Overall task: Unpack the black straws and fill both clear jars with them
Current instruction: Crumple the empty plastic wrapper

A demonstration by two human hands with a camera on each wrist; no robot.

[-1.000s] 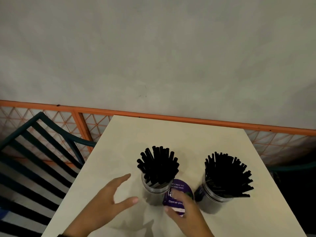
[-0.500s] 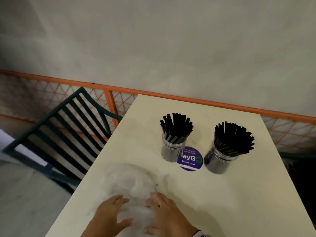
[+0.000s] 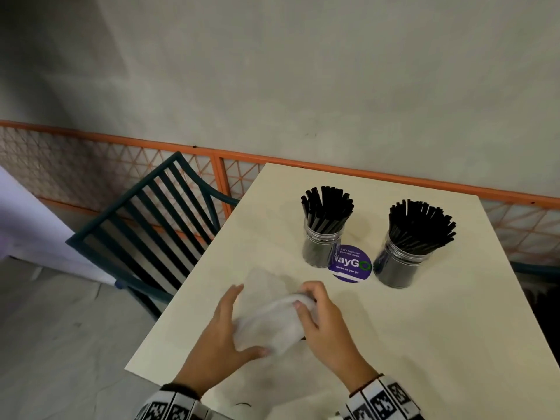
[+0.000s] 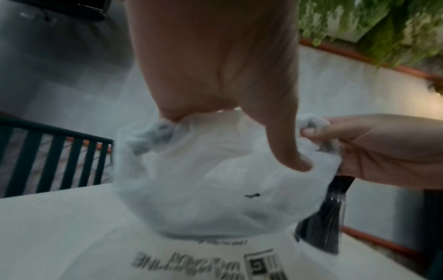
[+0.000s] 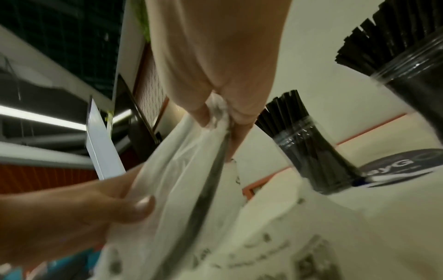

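Straws: black straws (image 3: 326, 207) stand bunched upright in the left clear jar (image 3: 321, 248), and a second bunch (image 3: 420, 224) fans out of the right clear jar (image 3: 399, 262); both jars look packed.
Jars: both stand on the cream bench (image 3: 439, 328) toward its far side, apart from each other, with a round purple sticker (image 3: 351, 263) on the bench between them, its edge under the left jar.
Bag: crumpled translucent white plastic bag (image 3: 269, 319) sits at the near middle of the bench, bunched between the two hands; the wrist views show printed text and a square code on plastic lying flat in front of it.
Left hand: left hand (image 3: 224, 338) rests against the bag's left side, fingers fairly straight along the plastic and thumb pressed on its near edge; whether it grips is hard to tell.
Right hand: right hand (image 3: 321, 316) pinches a gathered fold at the bag's right end, fingers curled over the top and thumb underneath.
Wrists: black-and-white patterned bands (image 3: 381, 398) circle both wrists.
Surroundings: dark slatted chair (image 3: 157, 225) stands left of the bench, an orange-framed mesh rail (image 3: 218, 177) runs behind, and a grey wall rises above it.
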